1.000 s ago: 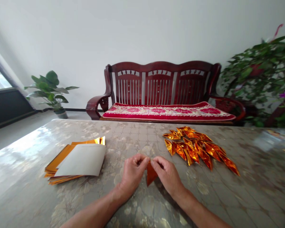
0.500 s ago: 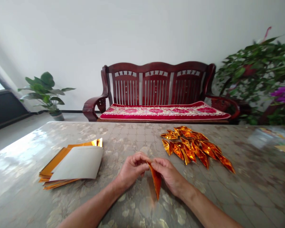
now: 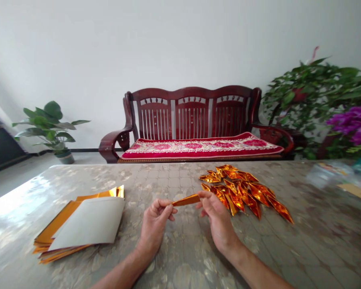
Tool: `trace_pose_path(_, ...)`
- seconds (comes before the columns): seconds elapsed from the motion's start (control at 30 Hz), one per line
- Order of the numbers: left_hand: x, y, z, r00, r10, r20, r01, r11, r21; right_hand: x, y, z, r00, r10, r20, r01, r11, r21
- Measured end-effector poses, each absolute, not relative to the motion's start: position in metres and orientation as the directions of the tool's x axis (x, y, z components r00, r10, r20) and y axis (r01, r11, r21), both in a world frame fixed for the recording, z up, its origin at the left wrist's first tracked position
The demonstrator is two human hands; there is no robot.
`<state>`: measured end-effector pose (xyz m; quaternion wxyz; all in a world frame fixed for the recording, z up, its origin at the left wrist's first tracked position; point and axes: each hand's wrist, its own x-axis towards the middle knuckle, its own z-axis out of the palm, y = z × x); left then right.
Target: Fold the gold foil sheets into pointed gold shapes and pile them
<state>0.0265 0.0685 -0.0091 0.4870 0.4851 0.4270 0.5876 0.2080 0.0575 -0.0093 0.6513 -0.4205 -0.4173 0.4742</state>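
Folded gold foil strip (image 3: 186, 200) pinched between left hand (image 3: 154, 226) and right hand (image 3: 219, 220) (both grips narrow), just beside foil pile (image 3: 240, 192).

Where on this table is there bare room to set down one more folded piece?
Bare tabletop lies right of the pile of folded gold pieces, and between the stack of gold paper and the left hand. It is crowded around the pile, where the right hand, holding the folded strip, comes close beside it.
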Motion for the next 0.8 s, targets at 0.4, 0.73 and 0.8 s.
trace_pose_path(0.4, 0.034, 0.057, -0.002, 0.042, 0.993, 0.113, -0.163, -0.105, 0.981, 0.201, 0.056, -0.007, 0.294, 0.922, 0.251, -0.075, 0.284, -0.956)
trace_pose_path(0.73, 0.032, 0.063, -0.012, 0.091, 0.97, 0.224, 0.151, -0.236, 0.96, 0.2, 0.052, -0.005, 0.225, 0.914, 0.337, 0.113, 0.319, -0.941)
trace_pose_path(0.8, 0.033, 0.062, -0.011, 0.122, 0.951, 0.284, 0.21, -0.304, 0.929, 0.198, 0.05, -0.004, 0.205, 0.915, 0.348, 0.118, 0.329, -0.937)
